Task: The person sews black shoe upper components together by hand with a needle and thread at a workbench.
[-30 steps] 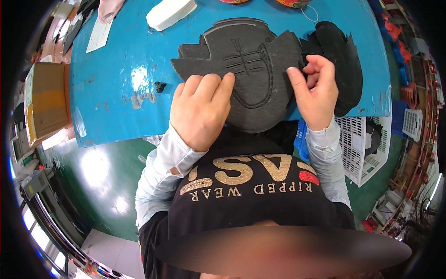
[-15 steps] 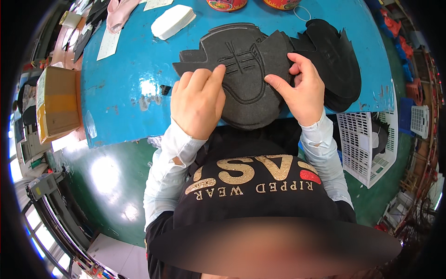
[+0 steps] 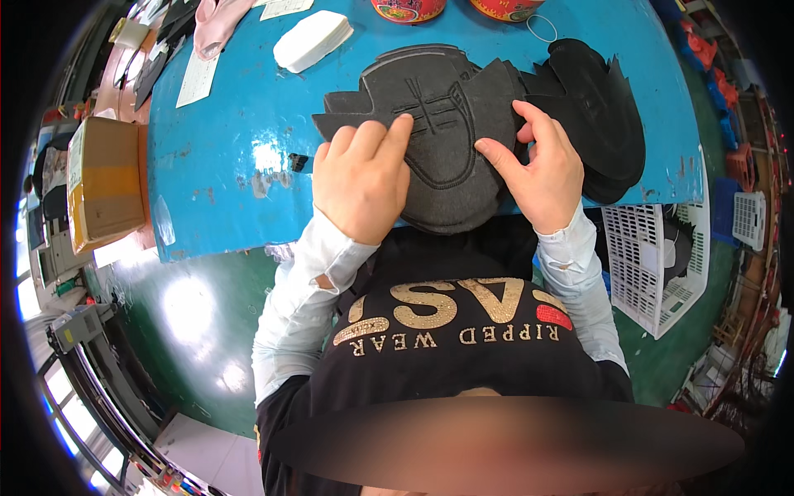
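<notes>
A stack of black shoe-upper pieces (image 3: 447,157) with jagged edges and a rounded end lies at the near edge of the blue table, stitched lines across its top piece. My left hand (image 3: 361,178) rests over its left side, fingers curled together and the index fingertip on the stitched middle; its thumb is hidden, and whatever it may pinch cannot be seen. At the right edge, my right hand (image 3: 546,169) grips the stack, thumb on top and fingers at the rim. Beyond that hand lies a second black pile of similar pieces (image 3: 608,124).
The blue table (image 3: 231,124) carries a white stack of pads (image 3: 313,41), two red tubs (image 3: 409,8), a pink cloth (image 3: 217,25) and paper slips (image 3: 197,81). A cardboard box (image 3: 107,183) stands at left. Below the right edge sits a white plastic crate (image 3: 635,264).
The whole view has shifted slightly. My left hand sits a touch farther right on the stack; my right hand keeps its hold on the edge.
</notes>
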### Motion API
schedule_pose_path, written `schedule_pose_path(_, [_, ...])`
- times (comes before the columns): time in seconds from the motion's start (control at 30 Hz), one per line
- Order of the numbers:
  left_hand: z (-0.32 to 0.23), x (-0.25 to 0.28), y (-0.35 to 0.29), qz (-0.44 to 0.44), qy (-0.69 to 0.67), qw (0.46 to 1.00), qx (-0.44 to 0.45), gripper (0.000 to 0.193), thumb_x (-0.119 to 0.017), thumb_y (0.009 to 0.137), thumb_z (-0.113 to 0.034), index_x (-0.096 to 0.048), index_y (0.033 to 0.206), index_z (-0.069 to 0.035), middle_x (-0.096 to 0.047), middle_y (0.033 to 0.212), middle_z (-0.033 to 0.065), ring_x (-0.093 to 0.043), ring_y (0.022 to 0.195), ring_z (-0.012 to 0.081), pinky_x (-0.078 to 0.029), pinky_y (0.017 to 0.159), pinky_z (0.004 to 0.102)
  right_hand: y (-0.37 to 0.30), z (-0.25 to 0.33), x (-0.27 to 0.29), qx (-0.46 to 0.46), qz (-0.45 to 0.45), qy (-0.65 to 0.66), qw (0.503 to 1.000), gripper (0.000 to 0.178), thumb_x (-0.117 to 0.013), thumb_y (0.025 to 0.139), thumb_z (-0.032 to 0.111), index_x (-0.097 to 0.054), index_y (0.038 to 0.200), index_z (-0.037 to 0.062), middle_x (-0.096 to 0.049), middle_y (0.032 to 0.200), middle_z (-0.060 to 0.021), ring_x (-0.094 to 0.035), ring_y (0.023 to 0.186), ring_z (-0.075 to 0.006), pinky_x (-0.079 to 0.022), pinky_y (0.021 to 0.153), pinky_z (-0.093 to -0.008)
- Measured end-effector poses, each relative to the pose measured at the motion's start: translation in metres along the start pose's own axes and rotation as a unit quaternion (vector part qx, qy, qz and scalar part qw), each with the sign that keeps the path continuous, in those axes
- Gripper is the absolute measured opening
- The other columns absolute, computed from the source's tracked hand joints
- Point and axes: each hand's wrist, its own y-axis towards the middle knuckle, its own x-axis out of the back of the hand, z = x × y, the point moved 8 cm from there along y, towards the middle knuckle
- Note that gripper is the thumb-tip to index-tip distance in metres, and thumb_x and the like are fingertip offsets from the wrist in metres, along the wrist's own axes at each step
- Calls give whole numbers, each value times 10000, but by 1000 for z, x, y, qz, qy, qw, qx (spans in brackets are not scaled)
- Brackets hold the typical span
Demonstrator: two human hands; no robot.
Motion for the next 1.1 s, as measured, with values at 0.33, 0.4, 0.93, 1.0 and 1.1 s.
schedule_pose_path(0.33, [6,9,-10,-50,-62,997,13,340,-657,770,7,-686,1107,-26,-614,899,84,-590,799,279,-461,702,392,-10,-22,-10,-118,-23,250,961,609,-878,736,167,-565,1237,16,-615,828,-34,-522,609,-80,-478,587,-239])
schedule_pose_path(0.4, [4,7,-9,-28,-37,999,12,328,-660,772,-5,-689,1098,-28,-615,913,82,-593,811,277,-461,708,389,-13,-21,-11,-130,-38,287,948,572,-873,741,130,-572,1213,11,-617,820,-32,-525,612,-70,-476,581,-230])
schedule_pose_path(0.93, [12,9,7,-16,-33,999,16,379,-625,784,-5,-690,1152,-68,-585,837,85,-582,784,280,-456,712,395,-14,-3,-10,28,-88,233,968,197,-736,862,81,-589,985,36,-630,868,-70,-563,646,-171,-467,600,-289])
schedule_pose_path(1.0, [10,6,12,14,-8,1000,5,389,-623,783,-10,-691,1159,-81,-577,834,81,-577,782,281,-454,707,399,-13,-5,-12,16,-77,230,970,233,-747,860,106,-586,1009,29,-642,873,-85,-573,637,-152,-471,590,-279])
schedule_pose_path(1.1, [6,3,14,43,28,999,-2,385,-623,778,-26,-698,1149,-97,-563,829,74,-567,781,291,-446,696,412,-9,-7,-10,-53,-43,327,943,275,-775,842,130,-591,1013,20,-645,822,-87,-579,614,-126,-470,569,-264])
